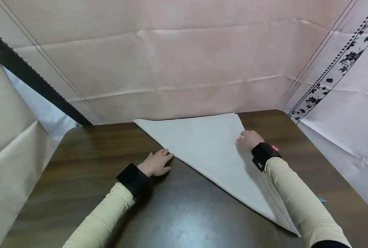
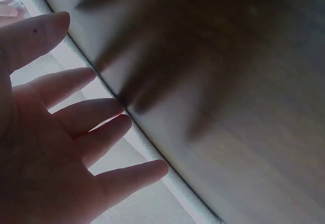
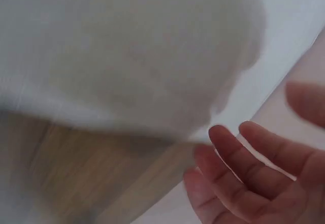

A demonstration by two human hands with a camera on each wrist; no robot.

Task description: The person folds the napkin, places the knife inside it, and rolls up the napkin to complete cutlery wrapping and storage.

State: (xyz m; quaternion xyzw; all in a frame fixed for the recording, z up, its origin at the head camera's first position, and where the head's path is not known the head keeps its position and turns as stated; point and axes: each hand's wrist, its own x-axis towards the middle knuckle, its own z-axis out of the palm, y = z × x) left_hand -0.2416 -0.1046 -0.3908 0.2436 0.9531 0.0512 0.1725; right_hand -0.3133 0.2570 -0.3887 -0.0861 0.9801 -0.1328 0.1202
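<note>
A white cloth (image 1: pixel 202 151), folded into a large triangle, lies on the brown wooden table (image 1: pixel 88 165). My left hand (image 1: pixel 156 163) is at the middle of its long folded edge, fingers spread and fingertips right along the fold. The left wrist view has those straight fingers (image 2: pixel 134 176) lined up on the cloth's edge (image 2: pixel 152 150). Over the cloth's right side hovers my right hand (image 1: pixel 249 139). In the right wrist view its fingers (image 3: pixel 244 165) bend loosely, the thumb apart and nothing between them, close to the cloth's edge.
A pale pink sheet (image 1: pixel 202 62) with fold creases hangs behind the table. Its border has a black band (image 1: pixel 32 72) at left and a floral strip (image 1: pixel 336 69) at right. A small blue thing (image 1: pixel 322 199) shows beside my right sleeve.
</note>
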